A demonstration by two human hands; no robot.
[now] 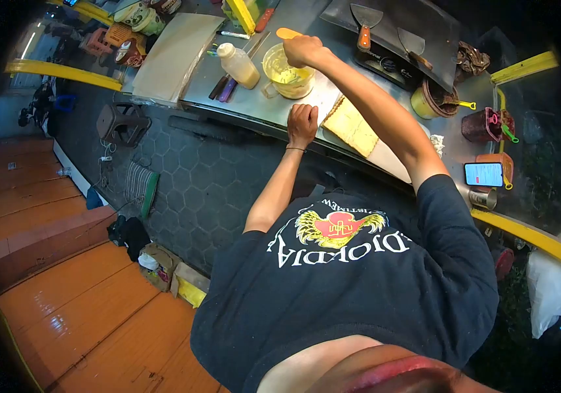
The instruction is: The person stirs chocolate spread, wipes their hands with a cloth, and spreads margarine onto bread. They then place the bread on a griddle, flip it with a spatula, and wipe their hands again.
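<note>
My right hand point(303, 51) is closed around an orange-handled tool point(288, 33), its handle end sticking out past the fist. The fist is over a clear plastic jug point(291, 88) with a side handle, smeared inside with pale yellow spread point(287, 75); the tool's working end is hidden. My left hand point(302, 123) is curled into a fist at the counter's front edge, just below the jug, with nothing showing in it. Right of that hand lies a flat slab of bread point(351, 128) on paper. A squeeze bottle point(239, 67) with cream-coloured liquid stands left of the jug.
Knives with purple point(226, 90) and dark handles lie by the bottle. Behind are a black griddle point(411, 26), an orange-handled scraper point(364, 36) and a second scraper. Tubs with scoops point(434, 101) and a phone point(483, 174) line the right. A stool point(123, 123) stands on the floor.
</note>
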